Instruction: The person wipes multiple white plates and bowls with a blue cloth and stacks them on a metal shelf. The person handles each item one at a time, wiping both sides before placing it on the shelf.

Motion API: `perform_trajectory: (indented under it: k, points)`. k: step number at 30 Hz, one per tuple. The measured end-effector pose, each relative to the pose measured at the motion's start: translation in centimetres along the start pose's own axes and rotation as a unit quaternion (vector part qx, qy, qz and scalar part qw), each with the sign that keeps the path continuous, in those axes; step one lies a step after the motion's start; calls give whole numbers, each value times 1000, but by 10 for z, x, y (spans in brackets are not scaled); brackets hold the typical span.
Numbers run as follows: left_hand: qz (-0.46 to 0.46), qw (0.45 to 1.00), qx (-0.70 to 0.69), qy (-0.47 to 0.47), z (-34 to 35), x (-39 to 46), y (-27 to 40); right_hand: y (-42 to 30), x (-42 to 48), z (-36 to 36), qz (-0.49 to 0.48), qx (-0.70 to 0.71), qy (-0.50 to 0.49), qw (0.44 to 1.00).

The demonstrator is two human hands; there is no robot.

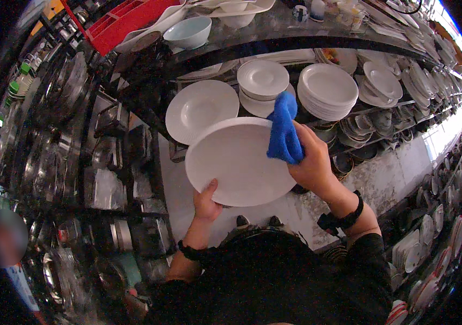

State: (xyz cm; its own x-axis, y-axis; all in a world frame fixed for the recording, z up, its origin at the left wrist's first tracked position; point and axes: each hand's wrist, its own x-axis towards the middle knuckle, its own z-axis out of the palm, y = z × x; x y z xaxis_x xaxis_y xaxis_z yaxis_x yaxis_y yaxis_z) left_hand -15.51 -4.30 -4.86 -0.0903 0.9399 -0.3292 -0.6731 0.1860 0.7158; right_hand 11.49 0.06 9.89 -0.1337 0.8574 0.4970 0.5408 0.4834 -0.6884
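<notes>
A large white oval plate (239, 162) is held out in front of me over the aisle. My left hand (208, 203) grips its near left rim, thumb on the upper face and the other fingers hidden beneath. In my right hand (311, 156) is a bunched blue cloth (284, 134), which overlaps the plate's right rim; whether it presses on the surface I cannot tell. Just beyond the held plate, a wide-rimmed white plate (202, 109) rests on the shelf. To its right stand a stack of white bowls or deep plates (263, 79) and a taller stack of white plates (328, 91).
An upper shelf (239, 40) carries a pale blue bowl (188, 32) and a red divided tray (125, 24). Racks of metalware (109, 154) line the left, and crockery racks (413, 243) the right. A person (17, 280) is at the far left. Pale floor (389, 174) runs between the racks.
</notes>
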Motion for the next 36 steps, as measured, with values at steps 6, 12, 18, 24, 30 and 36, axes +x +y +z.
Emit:
perform_trajectory:
  k: [6, 12, 18, 24, 30, 36]
  points:
    - [-73, 971, -178, -143, -6, 16, 12, 13, -29, 17, -144, 150, -79, 975]
    - [-185, 953, -182, -157, -5, 22, 3, 31, -75, 55, 4, 376, -298, 878]
    - [-43, 983, 156, -85, 41, 3, 28, 47, -96, 52, 136, 524, -346, 766]
    - [4, 978, 208, -31, 46, 12, 13, 18, -84, 30, -114, 311, -274, 903]
    - [-46, 957, 239, -156, 39, 21, 0, 10, -31, 18, -445, 121, -196, 865]
    - [-109, 929, 317, -154, 57, 11, 1, 19, 15, 17, -104, 367, -271, 884]
